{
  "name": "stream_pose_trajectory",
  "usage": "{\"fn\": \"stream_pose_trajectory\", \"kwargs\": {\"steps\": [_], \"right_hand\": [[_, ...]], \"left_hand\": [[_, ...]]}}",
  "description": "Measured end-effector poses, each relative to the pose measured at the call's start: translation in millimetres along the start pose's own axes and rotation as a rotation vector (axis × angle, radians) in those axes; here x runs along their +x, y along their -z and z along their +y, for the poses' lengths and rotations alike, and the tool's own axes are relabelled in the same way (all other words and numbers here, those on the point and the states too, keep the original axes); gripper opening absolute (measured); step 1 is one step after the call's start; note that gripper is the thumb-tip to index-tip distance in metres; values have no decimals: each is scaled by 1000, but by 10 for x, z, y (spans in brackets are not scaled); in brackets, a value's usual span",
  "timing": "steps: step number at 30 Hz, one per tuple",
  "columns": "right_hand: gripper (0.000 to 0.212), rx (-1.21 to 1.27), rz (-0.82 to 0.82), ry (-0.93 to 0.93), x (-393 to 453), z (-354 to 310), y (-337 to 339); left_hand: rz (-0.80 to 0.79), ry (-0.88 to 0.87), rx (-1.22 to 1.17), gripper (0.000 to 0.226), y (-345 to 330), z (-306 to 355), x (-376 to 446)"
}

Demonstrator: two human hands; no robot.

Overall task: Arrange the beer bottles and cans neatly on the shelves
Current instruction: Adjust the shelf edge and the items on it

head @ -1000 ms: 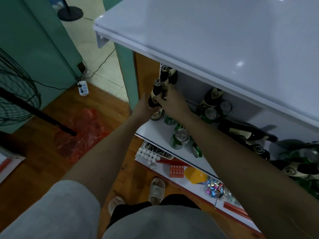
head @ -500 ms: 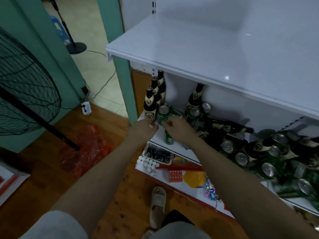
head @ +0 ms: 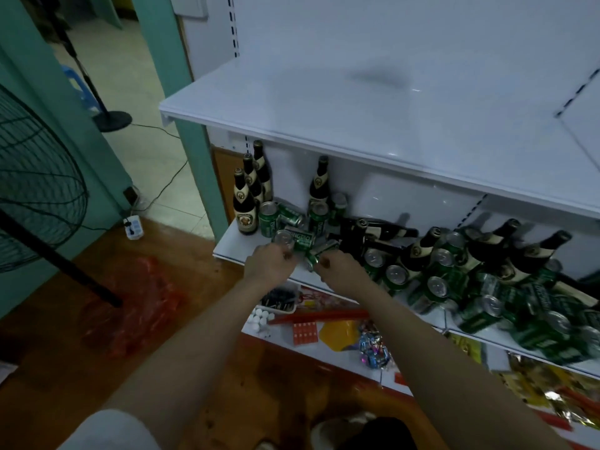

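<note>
Setting: White shop shelving fills the right of the frame; we work at the middle shelf [head: 227, 245], beside a teal door frame, above a wooden floor.

Already upright: three brown bottles [head: 244, 203] stand in a row at the shelf's left end, with a fourth bottle [head: 319, 183] further back and a few standing green cans [head: 268, 219] just beside them.

Still to sort: a heap of bottles and cans [head: 454, 264] lies tumbled from the frame's centre out to the right edge.

Key relation: two fallen cans lie at the shelf's front edge, directly ahead of our hands. The left can [head: 293, 240] has its silver end toward us and its long axis running toward the upper right. The right can [head: 319, 253] is tipped the same way, touching it.

Left hand [head: 269, 264]: nearer the left can, fingers curled at its near end; we cannot tell whether they truly grip it or only touch it.

Right hand [head: 341, 271]: fingers curled at the right can's lower end, seemingly pinching it, though blur hides the contact.

Next move, as we judge it: tip each can upright and set it beside the standing ones at the left.
</note>
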State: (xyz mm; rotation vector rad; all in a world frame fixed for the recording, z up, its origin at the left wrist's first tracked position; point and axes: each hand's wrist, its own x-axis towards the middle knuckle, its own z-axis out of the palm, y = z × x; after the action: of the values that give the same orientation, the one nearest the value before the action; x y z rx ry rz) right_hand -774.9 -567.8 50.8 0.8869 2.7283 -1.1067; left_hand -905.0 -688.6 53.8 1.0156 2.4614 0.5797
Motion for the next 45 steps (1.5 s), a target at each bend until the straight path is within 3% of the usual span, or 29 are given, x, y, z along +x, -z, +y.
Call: {"fn": "stream_pose_trajectory", "kwargs": {"steps": [5, 11, 15, 22, 27, 30, 33, 37, 40, 45], "right_hand": [[34, -4, -3, -9, -19, 386, 158], [39, -31, 23, 113, 92, 842, 379], [39, 45, 72, 216, 219, 1139, 427], [18, 190, 250, 343, 243, 1529, 372], [29, 384, 383, 403, 376, 1560, 207], [18, 503, 444, 482, 386, 1615, -73], [16, 368, 320, 574, 467, 1689, -420], [11, 276, 237, 550, 780, 1815, -856], [6, 164, 292, 638, 936, 2000, -1144], [24, -206, 357, 831, 1067, 2412, -1332]], "left_hand": [[40, -45, 18, 43, -198, 231, 55], [105, 8, -27, 19, -515, 494, 207], [244, 84, -53, 18, -852, 633, 365], [535, 142, -217, 24, -1467, 610, 535], [634, 2, -223, 30, -1803, 442, 768], [645, -82, -97, 29, -1985, 276, 820], [647, -117, 25, 23, -2120, 94, 812], [653, -136, 113, 34, -2330, -137, 809], [656, -194, 162, 43, -2591, -340, 793], [705, -346, 269, 22, -2827, -567, 820]]}}
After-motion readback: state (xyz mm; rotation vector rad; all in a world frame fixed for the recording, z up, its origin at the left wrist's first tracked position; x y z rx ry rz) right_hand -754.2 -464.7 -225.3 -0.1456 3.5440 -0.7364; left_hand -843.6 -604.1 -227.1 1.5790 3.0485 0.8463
